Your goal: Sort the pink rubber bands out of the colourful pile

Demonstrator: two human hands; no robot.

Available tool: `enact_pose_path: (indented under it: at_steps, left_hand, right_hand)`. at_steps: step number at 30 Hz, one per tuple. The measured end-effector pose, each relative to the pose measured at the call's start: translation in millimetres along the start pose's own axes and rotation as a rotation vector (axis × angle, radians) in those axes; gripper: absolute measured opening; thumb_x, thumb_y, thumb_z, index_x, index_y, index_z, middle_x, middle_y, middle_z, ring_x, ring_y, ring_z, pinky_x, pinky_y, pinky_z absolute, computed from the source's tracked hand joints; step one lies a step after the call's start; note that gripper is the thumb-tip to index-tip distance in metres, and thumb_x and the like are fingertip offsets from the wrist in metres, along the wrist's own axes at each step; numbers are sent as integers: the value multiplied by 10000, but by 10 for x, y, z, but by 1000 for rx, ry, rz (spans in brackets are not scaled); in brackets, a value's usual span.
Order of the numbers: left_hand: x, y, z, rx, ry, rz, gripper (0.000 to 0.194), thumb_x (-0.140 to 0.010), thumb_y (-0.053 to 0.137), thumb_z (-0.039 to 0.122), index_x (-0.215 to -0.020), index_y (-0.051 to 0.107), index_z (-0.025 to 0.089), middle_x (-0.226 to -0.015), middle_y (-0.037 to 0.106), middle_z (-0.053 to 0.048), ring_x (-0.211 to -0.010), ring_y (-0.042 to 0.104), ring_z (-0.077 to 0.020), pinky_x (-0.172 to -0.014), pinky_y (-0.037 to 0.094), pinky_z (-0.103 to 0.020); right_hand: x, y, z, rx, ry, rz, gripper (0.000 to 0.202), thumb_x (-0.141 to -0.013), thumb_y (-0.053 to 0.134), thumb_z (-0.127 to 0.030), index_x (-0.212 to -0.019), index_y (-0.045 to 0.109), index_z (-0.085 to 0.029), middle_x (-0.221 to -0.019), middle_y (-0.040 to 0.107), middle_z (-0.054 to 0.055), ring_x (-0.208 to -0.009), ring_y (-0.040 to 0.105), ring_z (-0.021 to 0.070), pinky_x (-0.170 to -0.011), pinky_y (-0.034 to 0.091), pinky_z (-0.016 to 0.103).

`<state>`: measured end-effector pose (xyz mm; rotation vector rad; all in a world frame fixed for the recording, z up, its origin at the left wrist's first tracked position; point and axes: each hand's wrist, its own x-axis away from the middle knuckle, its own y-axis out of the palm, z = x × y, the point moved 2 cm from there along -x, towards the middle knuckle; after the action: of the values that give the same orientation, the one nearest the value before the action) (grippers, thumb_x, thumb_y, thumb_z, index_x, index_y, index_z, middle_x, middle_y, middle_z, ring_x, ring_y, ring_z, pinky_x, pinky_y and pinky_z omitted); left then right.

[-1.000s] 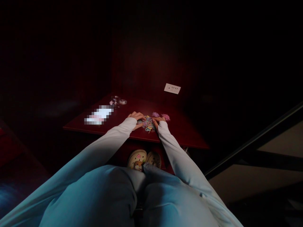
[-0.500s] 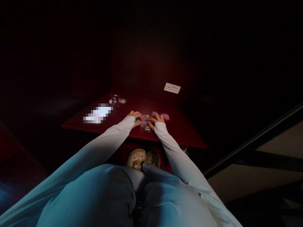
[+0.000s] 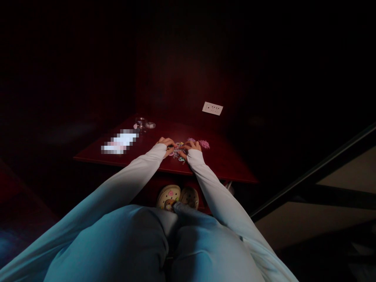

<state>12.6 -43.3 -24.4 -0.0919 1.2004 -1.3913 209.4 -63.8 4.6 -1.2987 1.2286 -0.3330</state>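
Observation:
On the dark red table (image 3: 147,158) lies a loose pile of small, many-coloured bands (image 3: 177,150), between my two hands. My left hand (image 3: 166,145) rests at the pile's left edge, its fingers curled in toward the bands. From the right, my right hand (image 3: 190,148) reaches over the pile with bent fingers. Whether either hand pinches a band is too small to see. Just beyond my right hand sit a pink bunch (image 3: 204,144) and a smaller purple bunch (image 3: 191,140).
A lit, blurred-out screen (image 3: 122,141) lies on the left of the table. Behind it stands a clear jar (image 3: 141,122) beside a round lid (image 3: 150,125). A white socket plate (image 3: 212,108) is on the back wall. Clogs (image 3: 169,197) show below the table's front edge.
The view has shifted slightly. My right hand has moved a little left over the pile, and the fingers of both hands have changed position slightly among the bands.

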Motion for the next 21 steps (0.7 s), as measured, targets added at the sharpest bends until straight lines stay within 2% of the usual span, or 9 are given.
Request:
enact_pose_path:
  at_steps: [5,8,13,17,21]
  left_hand:
    - [-13,1,5,-15,-17,-13,186,-841,639,244,-979,762,264,-1145,726,-38,-1038,549,-266,-962,462,-416]
    - [-33,9,23,-60,-77,52,173,-816,662,235,-964,748,263,-1099,728,-41,-1023,543,-275,-940,459,-420]
    - [-118,54,78,-54,-103,53,174,-845,656,272,-1009,716,274,-1102,723,-42,-1046,541,-287,-904,459,-417]
    - [-199,107,141,-24,-159,111,175,-862,582,194,-961,703,272,-1083,725,-36,-1071,552,-286,-935,450,-427]
    - [-220,120,165,71,-170,177,230,-890,521,164,-960,724,246,-1056,720,-45,-1014,565,-261,-960,460,-417]
  right_hand:
    - [-37,32,2,-10,27,9,259,-955,667,-464,-1023,804,-254,-1226,655,89,-1135,440,294,-964,363,414]
    - [-60,50,-2,-34,15,24,199,-955,675,-409,-980,803,-259,-1216,655,86,-1126,437,294,-970,359,423]
    - [-99,92,48,-105,30,80,204,-938,697,-431,-929,821,-269,-1168,675,76,-1118,458,279,-1002,354,428]
    - [-141,150,223,-256,182,183,248,-915,706,-476,-927,834,-263,-1088,715,75,-1125,517,275,-1011,373,422]
    - [-181,251,443,-489,335,276,287,-894,691,-497,-870,820,-242,-992,747,63,-1048,609,245,-1039,391,429]
